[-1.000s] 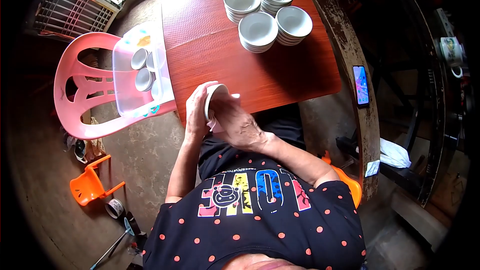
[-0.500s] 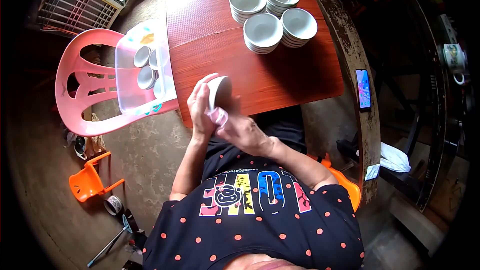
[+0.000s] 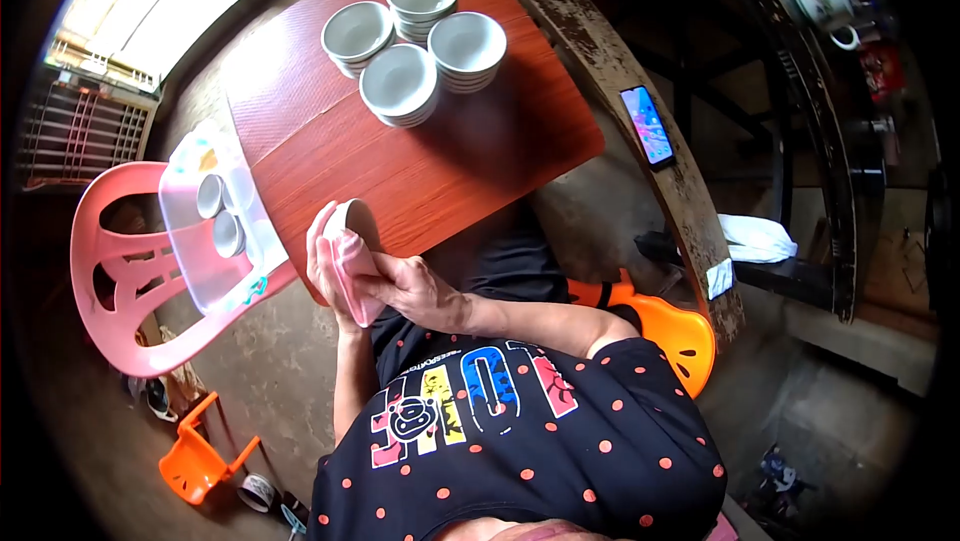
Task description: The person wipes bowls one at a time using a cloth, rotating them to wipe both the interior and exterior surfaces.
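Note:
My left hand (image 3: 322,256) is wrapped round a small white bowl (image 3: 361,220), tilted on its side by the table's near corner. A pink cloth (image 3: 352,271) hangs over the bowl's near side. Gripping that cloth against the bowl is my right hand (image 3: 422,293), its fingers curled. Beyond them, several stacks of white bowls (image 3: 398,86) stand close together on the red-brown table (image 3: 300,156). More bowls (image 3: 228,235) lie inside a clear plastic tub (image 3: 186,257) at the left.
The tub rests on a pink plastic chair (image 3: 88,286) beside the table. A phone (image 3: 647,127) lies on a worn wooden beam (image 3: 600,66) to the right. Orange plastic chairs (image 3: 680,341) stand on the right and at lower left.
My view has turned, so the table and stacks appear further left. The pink cloth now spreads higher over the bowl's side, and my right hand has shifted along with it.

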Tool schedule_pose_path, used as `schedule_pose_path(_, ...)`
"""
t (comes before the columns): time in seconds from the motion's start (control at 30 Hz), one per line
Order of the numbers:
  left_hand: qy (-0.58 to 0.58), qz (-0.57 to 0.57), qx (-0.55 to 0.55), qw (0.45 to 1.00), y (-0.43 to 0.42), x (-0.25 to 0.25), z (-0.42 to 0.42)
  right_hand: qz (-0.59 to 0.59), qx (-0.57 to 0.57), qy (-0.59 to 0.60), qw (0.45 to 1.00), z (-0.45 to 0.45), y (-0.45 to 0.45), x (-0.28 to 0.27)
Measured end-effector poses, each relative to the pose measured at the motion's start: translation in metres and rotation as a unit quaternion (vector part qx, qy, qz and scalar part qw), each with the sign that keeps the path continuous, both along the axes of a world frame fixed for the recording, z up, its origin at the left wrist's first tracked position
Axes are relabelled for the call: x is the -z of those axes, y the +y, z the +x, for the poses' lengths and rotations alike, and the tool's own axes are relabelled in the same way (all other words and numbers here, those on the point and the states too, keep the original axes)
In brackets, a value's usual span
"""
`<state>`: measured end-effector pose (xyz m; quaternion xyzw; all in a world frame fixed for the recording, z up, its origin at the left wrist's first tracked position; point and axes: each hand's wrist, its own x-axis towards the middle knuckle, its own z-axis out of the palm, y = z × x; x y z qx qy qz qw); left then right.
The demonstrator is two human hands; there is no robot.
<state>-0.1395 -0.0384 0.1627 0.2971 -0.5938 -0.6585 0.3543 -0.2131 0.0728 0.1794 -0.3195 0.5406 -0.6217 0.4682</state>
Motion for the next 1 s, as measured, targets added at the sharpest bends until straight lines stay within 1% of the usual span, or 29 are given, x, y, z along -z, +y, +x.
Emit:
schedule_pose_path(0.03,-0.005,-0.03,-0.011,0.999,-0.001,0.013,0.005,-0.063,0.035,0.006,0.997,0.005,-0.003,0.003)
schedule_pose_path(0.07,0.021,-0.003,-0.006,1.0,0.007,-0.007,-0.003,-0.055,0.033,0.109,0.992,0.007,0.0,0.001)
schedule_pose_path(0.1,0.046,0.024,-0.002,0.999,0.015,-0.027,-0.012,-0.134,0.071,0.263,0.953,0.008,-0.004,0.014)
schedule_pose_path(0.13,0.084,0.207,0.018,0.975,-0.007,-0.004,-0.003,-0.208,0.105,0.409,0.883,0.006,-0.007,0.031)
schedule_pose_path(0.17,0.06,0.263,0.068,0.96,-0.018,-0.007,0.001,-0.231,0.073,0.535,0.809,-0.007,-0.005,0.037)
schedule_pose_path(0.2,0.036,0.317,0.118,0.94,-0.023,-0.014,0.002,-0.228,0.072,0.52,0.82,-0.011,-0.006,0.051)
schedule_pose_path(0.23,-0.03,0.233,0.101,0.967,-0.021,-0.016,0.003,-0.228,0.079,0.509,0.826,-0.016,-0.006,0.047)
schedule_pose_path(0.27,-0.008,0.218,0.129,0.967,-0.019,-0.016,0.006,-0.228,0.086,0.498,0.832,-0.019,-0.005,0.042)
schedule_pose_path(0.3,0.013,0.204,0.156,0.966,-0.019,-0.016,0.011,-0.212,0.089,0.422,0.877,-0.018,-0.003,0.035)
schedule_pose_path(0.33,-0.015,0.171,0.167,0.971,-0.02,-0.01,0.016,-0.195,0.092,0.343,0.914,-0.016,0.0,0.02)
schedule_pose_path(0.37,-0.044,0.138,0.178,0.973,-0.02,-0.007,0.02,-0.056,0.066,0.132,0.987,-0.009,0.002,0.015)
schedule_pose_path(0.4,-0.01,0.054,0.167,0.984,-0.01,-0.003,0.017,-0.078,0.088,-0.067,0.991,-0.005,-0.003,0.01)
schedule_pose_path(0.47,0.073,0.055,0.131,0.987,-0.011,0.011,0.017,-0.076,0.096,0.019,0.992,0.003,-0.003,0.007)
schedule_pose_path(0.5,0.052,0.066,0.128,0.988,-0.015,0.013,0.019,-0.094,0.124,0.123,0.98,0.008,-0.003,0.011)
schedule_pose_path(0.53,0.03,0.078,0.124,0.989,-0.018,0.01,0.018,-0.097,0.051,0.272,0.956,0.007,-0.002,0.034)
schedule_pose_path(0.57,0.011,0.09,0.119,0.989,-0.02,0.008,0.017,-0.173,0.08,0.407,0.893,0.0,-0.005,0.035)
schedule_pose_path(0.6,-0.004,0.164,0.114,0.98,-0.024,0.009,0.02,-0.245,0.107,0.53,0.805,-0.008,-0.007,0.035)
schedule_pose_path(0.63,-0.044,0.208,0.131,0.968,-0.032,0.015,0.029,-0.248,0.085,0.513,0.817,-0.007,-0.006,0.041)
schedule_pose_path(0.7,-0.072,0.252,0.129,0.956,-0.038,0.023,0.038,-0.237,0.113,0.401,0.877,-0.004,-0.006,0.026)
schedule_pose_path(0.73,-0.06,0.252,0.113,0.959,-0.038,0.025,0.039,-0.23,0.126,0.343,0.902,-0.001,-0.006,0.017)
schedule_pose_path(0.77,-0.023,0.166,0.108,0.98,-0.03,0.014,0.027,-0.107,0.041,0.166,0.979,0.001,0.0,0.006)
schedule_pose_path(0.8,0.015,0.08,0.097,0.992,-0.022,0.002,0.016,-0.063,0.033,-0.019,0.997,0.001,-0.002,-0.006)
schedule_pose_path(0.87,0.1,0.022,0.004,0.995,-0.01,-0.012,0.001,-0.1,0.03,0.016,0.994,0.011,-0.004,-0.005)
schedule_pose_path(0.9,0.103,0.059,0.029,0.992,-0.016,-0.011,0.006,-0.123,-0.006,0.096,0.988,0.007,-0.001,-0.002)
schedule_pose_path(0.93,0.049,0.083,0.051,0.994,-0.019,-0.02,0.006,-0.195,0.043,0.287,0.937,0.011,-0.005,0.016)
schedule_pose_path(0.97,0.053,0.123,0.09,0.987,-0.025,-0.017,0.01,-0.186,0.064,0.443,0.875,0.013,-0.011,0.03)
schedule_pose_path(1.0,0.059,0.161,0.129,0.977,-0.032,-0.013,0.013,-0.172,0.084,0.587,0.787,0.013,-0.017,0.044)
